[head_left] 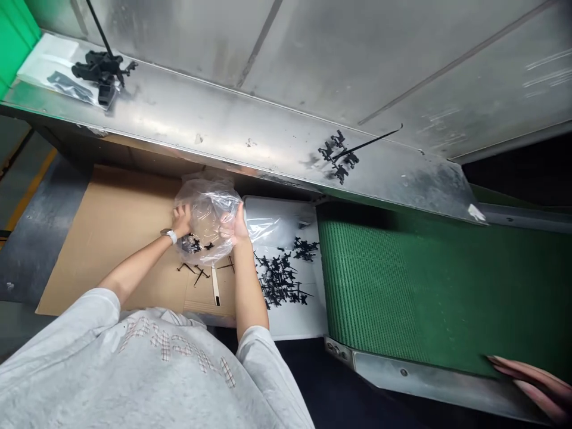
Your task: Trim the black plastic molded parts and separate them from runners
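Observation:
A clear plastic bag point(208, 205) hangs between my two hands above the cardboard sheet point(120, 238). Small black plastic parts point(193, 243) show at its bottom. My left hand point(181, 220) grips the bag's left side, and a watch is on that wrist. On the opposite side my right hand point(235, 226) holds the film, thumb pointing up. Just below the bag lie a pale-handled knife-like tool point(215, 286) and a few thin black sprue pieces point(201, 274). To the right of my right forearm, many black moulded parts point(279, 277) are heaped on a white tray point(295, 325).
A green conveyor belt point(447, 286) runs to the right, where another person's hand point(531, 381) rests near its edge. Above, a metal shelf point(214, 119) carries black part clusters point(338, 156) and, at left, a bag with more black parts point(105, 74). Another clear bag point(272, 229) lies on the tray.

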{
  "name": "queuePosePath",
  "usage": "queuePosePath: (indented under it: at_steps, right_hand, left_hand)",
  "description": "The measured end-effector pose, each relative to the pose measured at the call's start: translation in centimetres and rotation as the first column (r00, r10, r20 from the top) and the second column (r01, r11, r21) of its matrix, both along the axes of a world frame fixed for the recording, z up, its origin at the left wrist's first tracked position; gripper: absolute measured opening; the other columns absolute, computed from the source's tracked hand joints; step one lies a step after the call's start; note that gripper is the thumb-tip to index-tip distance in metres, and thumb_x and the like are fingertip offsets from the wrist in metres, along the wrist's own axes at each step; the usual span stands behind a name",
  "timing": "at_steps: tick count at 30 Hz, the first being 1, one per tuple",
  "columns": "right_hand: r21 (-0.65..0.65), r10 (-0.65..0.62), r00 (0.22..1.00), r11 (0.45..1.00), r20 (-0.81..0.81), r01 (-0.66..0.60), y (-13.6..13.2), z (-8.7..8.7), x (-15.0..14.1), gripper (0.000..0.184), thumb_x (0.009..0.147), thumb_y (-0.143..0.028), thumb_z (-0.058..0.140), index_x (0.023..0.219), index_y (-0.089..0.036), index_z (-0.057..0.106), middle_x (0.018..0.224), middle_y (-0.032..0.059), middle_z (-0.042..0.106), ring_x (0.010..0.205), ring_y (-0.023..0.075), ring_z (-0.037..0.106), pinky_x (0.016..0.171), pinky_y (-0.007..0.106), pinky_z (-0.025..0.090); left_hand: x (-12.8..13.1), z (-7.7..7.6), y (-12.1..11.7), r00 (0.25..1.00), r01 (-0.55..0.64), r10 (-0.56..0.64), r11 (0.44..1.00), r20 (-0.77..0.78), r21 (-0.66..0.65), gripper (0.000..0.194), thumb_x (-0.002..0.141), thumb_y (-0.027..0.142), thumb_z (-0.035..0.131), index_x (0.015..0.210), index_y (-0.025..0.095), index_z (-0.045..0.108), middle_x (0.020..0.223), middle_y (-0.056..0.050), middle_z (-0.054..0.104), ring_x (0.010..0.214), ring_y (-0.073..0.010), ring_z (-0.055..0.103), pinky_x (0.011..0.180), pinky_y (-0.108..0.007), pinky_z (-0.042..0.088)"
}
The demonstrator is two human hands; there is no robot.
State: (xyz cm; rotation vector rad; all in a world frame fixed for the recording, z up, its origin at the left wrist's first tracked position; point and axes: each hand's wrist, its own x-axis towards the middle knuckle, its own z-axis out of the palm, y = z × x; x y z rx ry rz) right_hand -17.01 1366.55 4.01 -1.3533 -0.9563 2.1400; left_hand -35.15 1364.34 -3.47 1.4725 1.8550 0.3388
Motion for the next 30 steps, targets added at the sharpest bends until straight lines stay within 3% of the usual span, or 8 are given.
queuePosePath:
  at_steps: [3, 6, 10, 16, 20, 23, 27, 30]
  right_hand:
    - [0.259, -0.242, 0.932, 0.951, 0.271, 0.172, -0.5, 1.8, 2.4, 0.056, 0.092, -0.070, 0.027, 0.075, -0.022, 0.049, 0.047, -0.0101, 0.021, 0.039, 0.0082, 0.016, 0.041, 0.022, 0.019]
    - [0.530, -0.486, 0.755, 0.819, 0.440, 0.219, -1.4, 3.6, 4.0, 0.033, 0.097, -0.048, 0.038, 0.101, -0.020, 0.054, 0.061, -0.0049, 0.043, 0.052, 0.0127, 0.040, 0.056, 0.025, 0.036]
    - [0.650, -0.539, 0.640, 0.756, 0.548, 0.081, -2.0, 5.4, 3.6, 0.020, 0.093, -0.031, 0.048, 0.107, -0.018, 0.056, 0.075, 0.0033, 0.059, 0.074, 0.0210, 0.056, 0.079, 0.034, 0.042]
    - [0.762, -0.618, 0.448, 0.561, 0.646, -0.324, -3.2, 9.1, 3.3, 0.031, 0.099, -0.031, 0.029, 0.111, -0.017, 0.054, 0.095, 0.0127, 0.065, 0.084, 0.0239, 0.061, 0.079, 0.037, 0.045]
    - [0.796, -0.703, 0.377, 0.499, 0.603, -0.342, -3.7, 10.7, 3.3, 0.033, 0.100, -0.029, 0.026, 0.108, -0.016, 0.055, 0.093, 0.0136, 0.063, 0.084, 0.0239, 0.061, 0.080, 0.039, 0.046]
    - [0.671, -0.570, 0.355, 0.600, 0.741, -0.435, -4.2, 11.4, 3.1, 0.032, 0.099, -0.027, 0.029, 0.096, -0.017, 0.059, 0.077, 0.0111, 0.060, 0.074, 0.0241, 0.059, 0.076, 0.039, 0.045]
    - [0.738, -0.661, 0.337, 0.544, 0.670, -0.399, -5.7, 12.3, 2.7, 0.036, 0.100, -0.032, 0.024, 0.101, -0.017, 0.057, 0.085, 0.0122, 0.063, 0.078, 0.0239, 0.060, 0.074, 0.036, 0.044]
    - [0.660, -0.542, 0.379, 0.584, 0.750, -0.472, -6.7, 12.4, 2.1, 0.039, 0.101, -0.037, 0.023, 0.097, -0.017, 0.055, 0.084, 0.0119, 0.062, 0.076, 0.0241, 0.059, 0.070, 0.035, 0.042]
  left_hand:
    - [-2.7, 2.4, -1.3, 0.992, 0.117, -0.121, 0.987, 0.038, 0.109, 0.089, 0.066, -0.002, 0.059, 0.149, 0.009, 0.027, 0.148, -0.025, 0.033, 0.145, -0.0368, 0.028, 0.116, -0.051, 0.032]
    - [-6.3, 6.0, -2.1, 0.983, 0.168, -0.181, 0.953, 0.028, 0.252, 0.099, 0.064, -0.004, 0.055, 0.153, 0.019, 0.019, 0.154, -0.017, 0.020, 0.150, -0.0297, 0.017, 0.123, -0.045, 0.022]
    - [-9.6, 10.0, -2.2, 0.961, 0.275, -0.271, 0.928, -0.051, 0.250, 0.099, 0.069, 0.006, 0.061, 0.156, 0.022, 0.016, 0.147, -0.017, 0.025, 0.139, -0.0355, 0.036, 0.118, -0.049, 0.032]
    - [-12.7, 15.7, -3.2, 0.851, 0.510, -0.490, 0.857, -0.186, 0.077, 0.109, 0.063, 0.009, 0.061, 0.157, 0.036, 0.013, 0.143, -0.011, 0.034, 0.119, -0.0298, 0.056, 0.102, -0.047, 0.047]
    - [-13.2, 19.1, -3.8, 0.803, 0.573, -0.540, 0.816, -0.254, 0.078, 0.106, 0.059, 0.012, 0.061, 0.155, 0.032, 0.022, 0.145, -0.012, 0.030, 0.119, -0.0338, 0.057, 0.098, -0.045, 0.049]
    - [-13.2, 19.6, -4.0, 0.746, 0.634, -0.628, 0.772, -0.219, -0.052, 0.098, 0.057, 0.010, 0.057, 0.151, 0.031, 0.035, 0.134, -0.010, 0.043, 0.108, -0.0297, 0.062, 0.091, -0.040, 0.052]
    - [-13.2, 18.4, -5.5, 0.789, 0.592, -0.528, 0.791, -0.313, 0.157, 0.102, 0.064, 0.009, 0.054, 0.156, 0.036, 0.020, 0.145, -0.012, 0.032, 0.113, -0.0322, 0.058, 0.093, -0.046, 0.052]
    - [-12.4, 17.1, -7.5, 0.711, 0.669, -0.574, 0.730, -0.406, 0.140, 0.105, 0.063, -0.003, 0.041, 0.154, 0.045, 0.021, 0.153, -0.011, 0.026, 0.125, -0.0393, 0.050, 0.092, -0.052, 0.052]
